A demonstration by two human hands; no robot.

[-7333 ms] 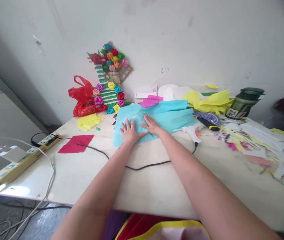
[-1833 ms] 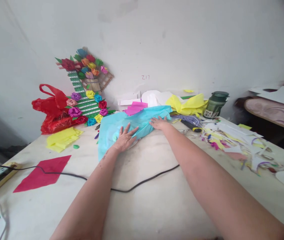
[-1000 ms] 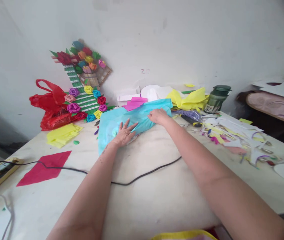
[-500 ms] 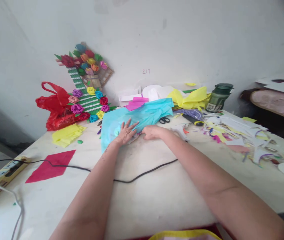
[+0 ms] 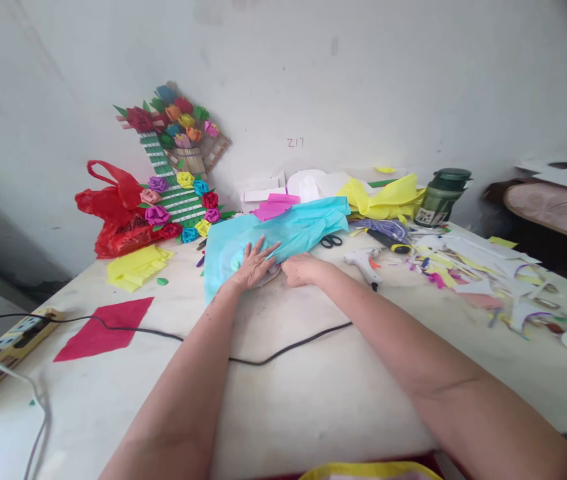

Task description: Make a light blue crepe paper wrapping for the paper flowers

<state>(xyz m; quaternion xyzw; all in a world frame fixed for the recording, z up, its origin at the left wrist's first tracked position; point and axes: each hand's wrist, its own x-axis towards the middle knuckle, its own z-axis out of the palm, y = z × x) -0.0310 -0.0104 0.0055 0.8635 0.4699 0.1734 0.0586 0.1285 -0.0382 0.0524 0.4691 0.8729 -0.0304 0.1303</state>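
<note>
A large sheet of light-blue crepe paper lies crumpled at the middle of the table. My left hand rests flat on its lower part, fingers spread. Just to the right, my right hand is closed at the paper's front edge, its fingertips curled under. What it pinches, if anything, is hidden. A piece of pink paper lies on the blue sheet's far edge. Beyond my right wrist are black-handled scissors and a white glue gun.
Paper scraps cover the right side, near a green bottle. A red plastic bag and a paper-flower decoration stand at the back left. A black cable crosses the table from a power strip, over red paper.
The whole view has shifted slightly, and more of the glue gun shows past my right forearm. My right hand has drawn a little nearer to me; my left stays spread on the blue paper.
</note>
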